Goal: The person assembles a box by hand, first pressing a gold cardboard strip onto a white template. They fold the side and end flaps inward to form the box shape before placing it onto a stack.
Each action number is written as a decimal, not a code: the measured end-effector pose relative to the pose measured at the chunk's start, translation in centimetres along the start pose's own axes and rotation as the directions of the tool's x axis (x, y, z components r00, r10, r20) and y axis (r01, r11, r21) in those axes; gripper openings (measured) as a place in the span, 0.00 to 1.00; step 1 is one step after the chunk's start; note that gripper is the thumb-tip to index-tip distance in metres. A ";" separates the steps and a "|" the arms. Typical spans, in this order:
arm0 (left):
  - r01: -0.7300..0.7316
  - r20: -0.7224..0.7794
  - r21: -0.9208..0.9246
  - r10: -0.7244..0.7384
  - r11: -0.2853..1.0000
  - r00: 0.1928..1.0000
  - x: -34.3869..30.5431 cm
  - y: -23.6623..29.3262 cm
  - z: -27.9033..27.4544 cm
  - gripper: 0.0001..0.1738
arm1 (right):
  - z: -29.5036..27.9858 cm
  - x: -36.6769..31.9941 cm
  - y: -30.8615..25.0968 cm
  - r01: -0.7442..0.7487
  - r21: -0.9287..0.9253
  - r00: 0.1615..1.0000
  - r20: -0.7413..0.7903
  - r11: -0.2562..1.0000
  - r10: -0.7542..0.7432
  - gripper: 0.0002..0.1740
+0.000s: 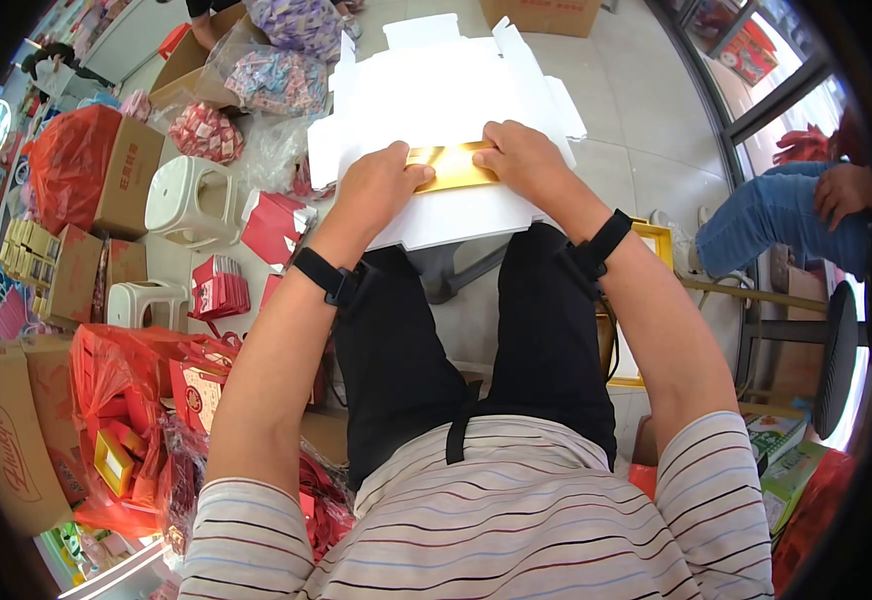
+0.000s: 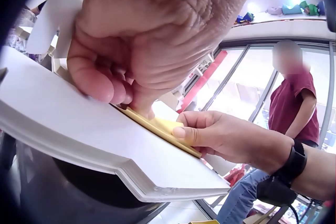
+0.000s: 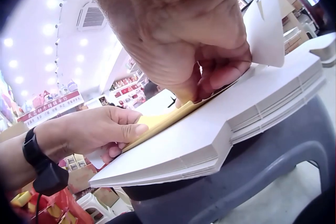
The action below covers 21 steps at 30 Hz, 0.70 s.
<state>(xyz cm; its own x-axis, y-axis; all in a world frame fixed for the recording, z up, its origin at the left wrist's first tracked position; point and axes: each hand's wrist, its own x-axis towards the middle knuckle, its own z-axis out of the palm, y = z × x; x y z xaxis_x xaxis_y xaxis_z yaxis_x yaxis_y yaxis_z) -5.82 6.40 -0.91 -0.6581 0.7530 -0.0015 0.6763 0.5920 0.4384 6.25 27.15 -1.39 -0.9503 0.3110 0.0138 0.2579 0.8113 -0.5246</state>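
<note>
A shiny gold folded card piece lies across the near part of a stack of white die-cut cardboard sheets. My left hand pinches its left end, thumb on top. At the other end, my right hand grips it the same way. The left wrist view shows the yellow edge of the gold piece low over the top sheet, with the left fingers curled at it. Below the stack is a grey plastic stool. The fingertips under the gold piece are partly hidden.
White plastic stools, red gift bags and a cardboard box stand to the left. A gold-rimmed frame is by my right knee. Another person in jeans is at the right, near the glass doors.
</note>
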 end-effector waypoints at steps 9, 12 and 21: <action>0.060 -0.012 0.066 -0.060 0.996 0.998 -0.4 1.0 0.4 0.26 | -0.1 0.1 -0.2 -0.002 -0.042 1.000 0.019 0.999 0.003 0.14; 0.063 -0.018 0.080 -0.062 0.995 0.998 -0.5 1.0 0.4 0.26 | -0.4 -0.1 -0.5 -0.018 -0.023 0.999 0.027 1.000 0.019 0.13; -0.198 -0.219 0.145 0.227 0.969 0.949 -2.1 1.8 0.3 0.22 | -0.1 0.0 -0.1 0.018 0.027 1.000 -0.009 0.999 -0.018 0.14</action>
<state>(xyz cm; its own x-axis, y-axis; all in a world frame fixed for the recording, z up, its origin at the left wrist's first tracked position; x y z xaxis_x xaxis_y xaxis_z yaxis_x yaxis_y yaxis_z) -3.12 5.92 -0.38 -0.5435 0.7859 0.2949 0.8340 0.4660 0.2953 6.27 27.09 -1.24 -0.9532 0.3008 0.0308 0.2358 0.8033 -0.5469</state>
